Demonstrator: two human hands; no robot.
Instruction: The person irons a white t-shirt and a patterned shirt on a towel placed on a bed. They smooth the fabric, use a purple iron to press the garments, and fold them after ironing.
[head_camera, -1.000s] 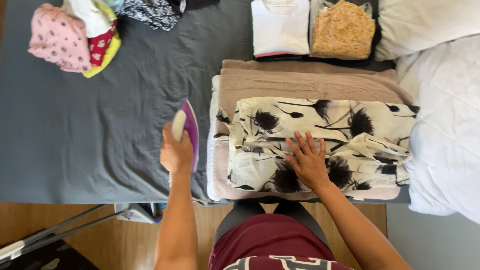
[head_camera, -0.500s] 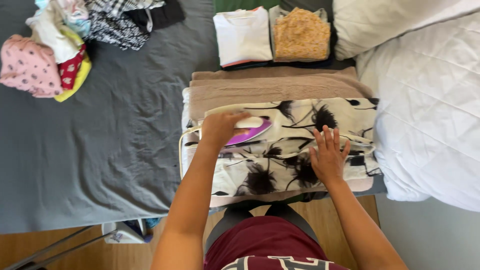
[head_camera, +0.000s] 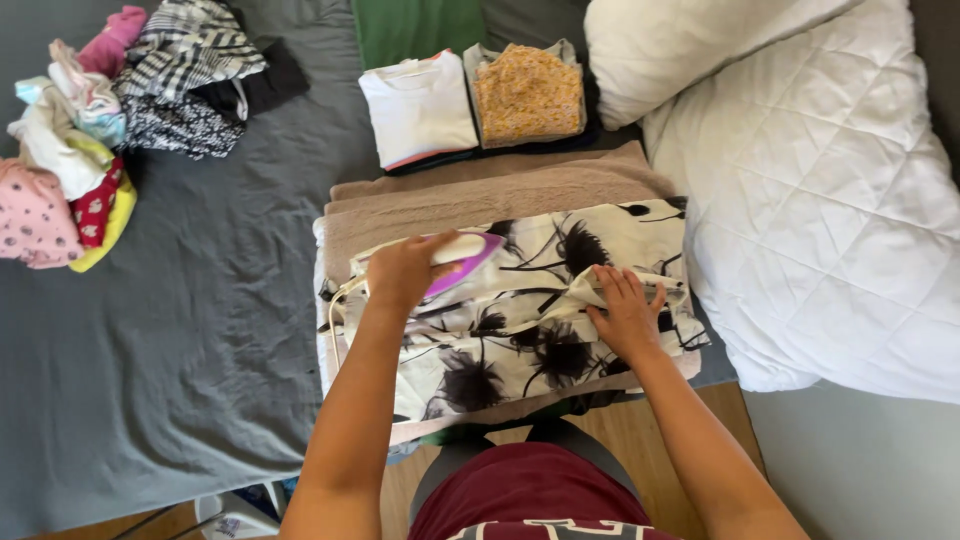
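My left hand (head_camera: 400, 272) grips the handle of a white and purple iron (head_camera: 468, 258), which rests flat on a cream garment with black flower prints (head_camera: 520, 330). The garment lies spread over a tan towel (head_camera: 500, 195) on the grey bed. My right hand (head_camera: 625, 312) presses flat on the garment's right part, fingers spread, just right of the iron's tip. The iron's cord (head_camera: 335, 320) loops down at the garment's left edge.
A pile of unfolded clothes (head_camera: 110, 110) sits at the bed's far left. Folded white (head_camera: 418, 108), patterned yellow (head_camera: 527, 95) and green (head_camera: 418, 28) garments lie behind the towel. A white quilted duvet (head_camera: 830, 220) and pillow (head_camera: 690, 50) fill the right. Wooden floor shows below.
My left hand carried the iron from the bare grey sheet onto the flowered garment and slid it rightward. My right hand shifted slightly right on the fabric.
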